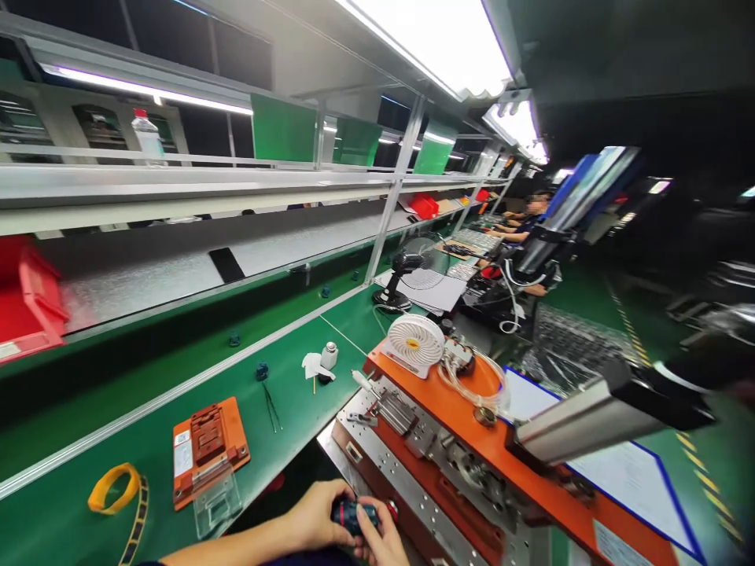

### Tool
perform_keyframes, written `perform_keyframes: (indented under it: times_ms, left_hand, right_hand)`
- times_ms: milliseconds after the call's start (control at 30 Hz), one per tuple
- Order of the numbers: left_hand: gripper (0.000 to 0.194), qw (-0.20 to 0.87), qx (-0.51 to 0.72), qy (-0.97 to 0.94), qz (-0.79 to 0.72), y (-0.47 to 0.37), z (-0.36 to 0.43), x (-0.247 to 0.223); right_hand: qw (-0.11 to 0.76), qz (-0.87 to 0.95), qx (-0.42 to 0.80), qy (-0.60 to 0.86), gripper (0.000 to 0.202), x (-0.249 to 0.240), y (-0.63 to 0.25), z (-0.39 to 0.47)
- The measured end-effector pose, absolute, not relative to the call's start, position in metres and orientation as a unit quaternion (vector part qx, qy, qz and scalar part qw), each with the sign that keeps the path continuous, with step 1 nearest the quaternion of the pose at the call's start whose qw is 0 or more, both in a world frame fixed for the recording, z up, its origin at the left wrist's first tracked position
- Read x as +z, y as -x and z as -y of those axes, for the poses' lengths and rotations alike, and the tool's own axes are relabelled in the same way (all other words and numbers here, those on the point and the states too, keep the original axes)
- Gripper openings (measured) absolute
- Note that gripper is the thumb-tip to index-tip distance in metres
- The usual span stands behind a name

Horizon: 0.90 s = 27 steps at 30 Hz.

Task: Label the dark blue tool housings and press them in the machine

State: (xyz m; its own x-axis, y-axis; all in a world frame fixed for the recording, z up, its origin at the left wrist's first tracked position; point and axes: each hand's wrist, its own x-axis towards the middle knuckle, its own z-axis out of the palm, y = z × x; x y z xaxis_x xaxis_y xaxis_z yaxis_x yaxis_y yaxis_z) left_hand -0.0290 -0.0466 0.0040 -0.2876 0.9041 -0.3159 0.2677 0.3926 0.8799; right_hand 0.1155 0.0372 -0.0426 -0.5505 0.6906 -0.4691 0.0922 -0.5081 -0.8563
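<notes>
In the head view, at the bottom middle, a small dark blue rounded device with a red band is held between my two hands; its exact kind I cannot make out. My left hand is closed around its left side, thumb and fingers curled. My right hand grips the other side, its thumb on the device's right part. Both hands are by the near edge of an orange and steel machine fixture. Left of them lies an orange jig with a clear hinged plate.
A yellow tape roll lies on the green bench. Behind are a white bottle and dark wires. A white fan and coiled tubing sit on the machine. A co-worker sits farther along.
</notes>
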Motion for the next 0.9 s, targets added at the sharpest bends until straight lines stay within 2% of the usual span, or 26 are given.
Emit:
perform_keyframes:
  times_ms: [267,467,633,767,833,900]
  left_hand:
    - [0.042,0.455,0.37,-0.453,-0.671,0.037,0.046,-0.003]
    - [0.046,0.463,0.385,-0.467,-0.647,0.044,0.044,-0.021]
    - [0.045,0.458,0.399,-0.477,-0.636,0.046,0.043,-0.034]
    - [0.046,0.443,0.373,-0.467,-0.669,0.051,0.043,-0.036]
    - [0.047,0.426,0.366,-0.454,-0.692,0.058,0.043,-0.033]
    - [0.046,0.399,0.362,-0.438,-0.719,0.067,0.043,-0.028]
  right_hand:
    - [0.211,0.454,0.76,0.414,0.069,-0.024,-0.117,-0.029]
    - [0.204,0.463,0.746,0.433,0.069,-0.021,-0.114,-0.029]
    - [0.183,0.484,0.734,0.439,0.059,-0.025,-0.116,-0.028]
    - [0.214,0.628,0.585,0.466,0.04,0.002,-0.117,-0.035]
    - [0.243,0.706,0.52,0.415,0.034,0.032,-0.108,-0.039]
    - [0.202,0.755,0.572,0.249,0.03,0.064,-0.088,-0.036]
